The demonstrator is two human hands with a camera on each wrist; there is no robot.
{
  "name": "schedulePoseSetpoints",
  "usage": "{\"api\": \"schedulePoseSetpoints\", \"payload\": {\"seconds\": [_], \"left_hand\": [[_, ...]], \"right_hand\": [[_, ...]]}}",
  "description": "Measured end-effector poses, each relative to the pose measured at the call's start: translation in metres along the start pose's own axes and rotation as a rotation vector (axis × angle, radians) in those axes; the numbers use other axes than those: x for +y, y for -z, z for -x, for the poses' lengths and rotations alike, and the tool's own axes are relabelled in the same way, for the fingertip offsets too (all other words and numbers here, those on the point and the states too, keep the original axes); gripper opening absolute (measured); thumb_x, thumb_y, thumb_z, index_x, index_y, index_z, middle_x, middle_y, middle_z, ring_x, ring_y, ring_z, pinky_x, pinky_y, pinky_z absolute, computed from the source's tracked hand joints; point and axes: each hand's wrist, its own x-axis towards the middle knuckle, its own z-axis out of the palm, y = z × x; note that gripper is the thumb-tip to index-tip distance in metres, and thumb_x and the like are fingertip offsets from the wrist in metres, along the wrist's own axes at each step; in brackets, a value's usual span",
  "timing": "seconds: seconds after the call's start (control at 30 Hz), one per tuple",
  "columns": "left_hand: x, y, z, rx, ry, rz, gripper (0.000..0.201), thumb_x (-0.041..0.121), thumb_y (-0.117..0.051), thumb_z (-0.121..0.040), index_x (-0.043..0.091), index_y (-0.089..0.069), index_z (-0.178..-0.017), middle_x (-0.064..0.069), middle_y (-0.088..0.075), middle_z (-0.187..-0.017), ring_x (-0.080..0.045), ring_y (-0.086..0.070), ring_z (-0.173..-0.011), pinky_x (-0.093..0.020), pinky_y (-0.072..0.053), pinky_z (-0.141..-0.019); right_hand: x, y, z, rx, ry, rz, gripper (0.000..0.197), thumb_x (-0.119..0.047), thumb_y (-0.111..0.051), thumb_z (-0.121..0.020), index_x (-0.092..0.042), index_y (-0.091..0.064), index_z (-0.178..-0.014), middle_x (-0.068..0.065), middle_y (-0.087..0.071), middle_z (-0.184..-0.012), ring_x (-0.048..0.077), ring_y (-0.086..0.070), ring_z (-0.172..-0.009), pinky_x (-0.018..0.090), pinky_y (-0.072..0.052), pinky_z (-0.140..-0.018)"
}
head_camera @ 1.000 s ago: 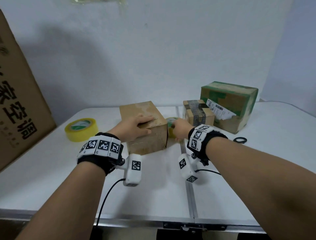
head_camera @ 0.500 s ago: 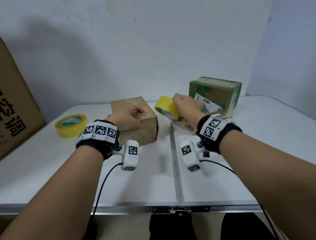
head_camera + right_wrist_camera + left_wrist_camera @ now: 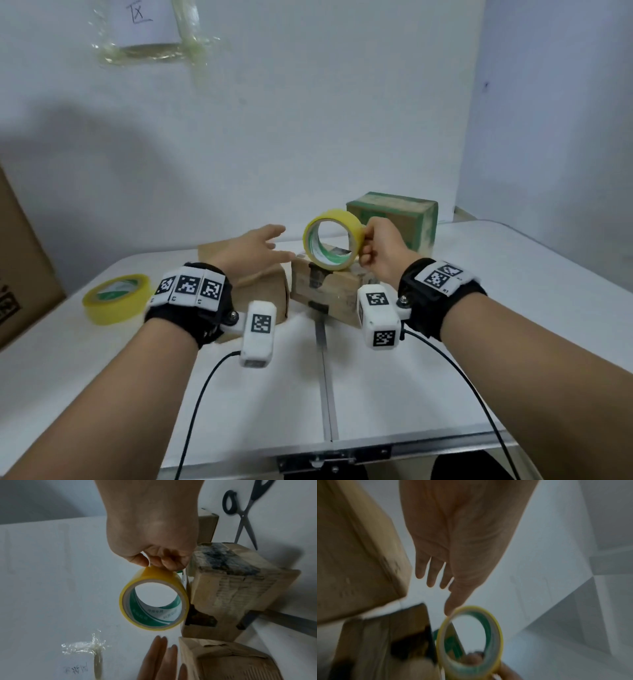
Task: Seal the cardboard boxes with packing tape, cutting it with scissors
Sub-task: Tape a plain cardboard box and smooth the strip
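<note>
My right hand [image 3: 364,246] pinches a yellow packing tape roll [image 3: 334,240] by its rim and holds it upright in the air above a small brown box with black tape [image 3: 329,294]. My left hand [image 3: 274,246] is open, its fingers stretched toward the roll and just short of it, above a plain brown box [image 3: 263,294]. The right wrist view shows the pinched tape roll [image 3: 149,577], the small box [image 3: 231,588] and black-handled scissors [image 3: 245,513] lying on the table behind it. In the left wrist view the open left hand [image 3: 447,588] nearly touches the roll [image 3: 498,635].
A second yellow tape roll [image 3: 116,298] lies flat on the white table [image 3: 376,394] at the left. A green box [image 3: 404,219] stands behind my right hand. A large cardboard carton [image 3: 20,257] leans at the far left. A taped paper [image 3: 147,24] hangs on the wall.
My right hand has lifted the tape roll from beside the brown box up into the air. My left hand has left the brown box's top and opened toward the roll.
</note>
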Motion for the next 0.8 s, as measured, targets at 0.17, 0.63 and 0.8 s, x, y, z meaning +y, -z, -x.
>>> {"api": "schedulePoseSetpoints", "payload": {"seconds": [0.17, 0.63, 0.8], "left_hand": [[0.044, -0.048, -0.013, -0.096, -0.048, -0.082, 0.049, 0.054, -0.066, -0.084, 0.026, -0.049, -0.120, 0.010, -0.056, -0.109, -0.012, -0.055, -0.107, -0.020, -0.037, -0.087], [0.032, -0.122, -0.059, -0.198, -0.186, 0.175, 0.071, 0.070, -0.074, -0.063, 0.018, -0.063, -0.110, -0.003, -0.069, -0.108, -0.019, -0.064, -0.103, -0.044, -0.053, -0.094], [0.056, -0.100, -0.034, -0.221, -0.060, -0.050, 0.065, 0.061, -0.066, -0.078, 0.012, -0.049, -0.118, 0.000, -0.062, -0.110, -0.020, -0.060, -0.103, -0.034, -0.047, -0.096]], "right_hand": [[-0.009, 0.014, 0.003, 0.058, 0.024, -0.066, 0.020, -0.006, -0.033, -0.078, -0.021, -0.025, -0.065, -0.001, -0.026, -0.057, 0.012, -0.022, -0.045, 0.019, -0.020, -0.040], [0.013, 0.036, 0.004, 0.102, -0.060, -0.185, 0.016, -0.004, -0.032, -0.074, -0.019, -0.031, -0.067, -0.002, -0.027, -0.056, 0.012, -0.021, -0.043, 0.018, -0.021, -0.043], [-0.026, 0.042, 0.002, 0.141, 0.004, -0.426, 0.029, -0.003, -0.027, -0.082, -0.013, -0.044, -0.061, 0.003, -0.044, -0.055, 0.010, -0.021, -0.039, 0.017, -0.022, -0.041]]}}
